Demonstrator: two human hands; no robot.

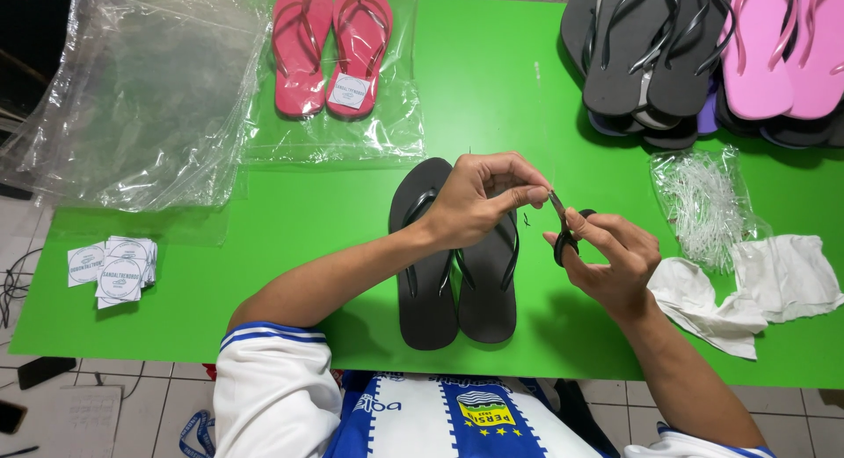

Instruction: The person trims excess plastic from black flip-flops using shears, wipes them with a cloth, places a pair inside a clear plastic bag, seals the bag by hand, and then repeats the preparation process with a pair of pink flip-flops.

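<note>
Head cam, hands w/ small scissors, thread barely visible

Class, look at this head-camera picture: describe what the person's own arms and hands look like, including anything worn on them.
Both forearms are bare. The left hand and right hand wear no gloves, rings or watch. Short white sleeves end near the elbows; the left one has blue stripes at the cuff.

Flip-flops on table — labels left, cloth right.
</note>
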